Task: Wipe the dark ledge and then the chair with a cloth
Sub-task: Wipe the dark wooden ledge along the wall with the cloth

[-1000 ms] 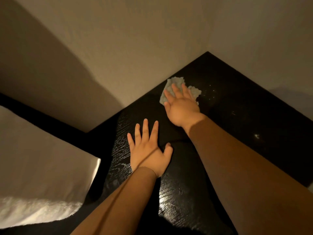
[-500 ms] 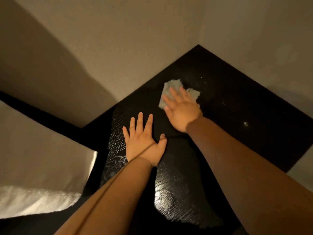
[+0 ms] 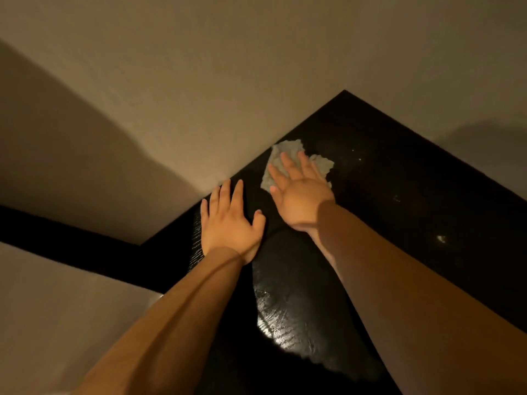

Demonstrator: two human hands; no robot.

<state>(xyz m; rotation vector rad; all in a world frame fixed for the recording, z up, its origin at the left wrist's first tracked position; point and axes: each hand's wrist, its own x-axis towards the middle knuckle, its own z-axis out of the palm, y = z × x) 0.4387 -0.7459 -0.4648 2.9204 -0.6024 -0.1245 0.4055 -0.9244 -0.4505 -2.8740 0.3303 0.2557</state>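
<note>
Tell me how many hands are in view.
2. The left hand lies flat on the glossy black wooden ledge near the beige wall; the right hand presses the crumpled pale grey cloth onto it, just beyond. No more seem hidden.

No readable text, label, brand, number or sign anywhere in view.

Single head-worn wide-angle view: looks forward and down from above the dark ledge (image 3: 413, 201) toward its wall corner (image 3: 344, 81), close in, with the left hand (image 3: 228, 223) and right hand (image 3: 302, 201) mid-frame.
</note>
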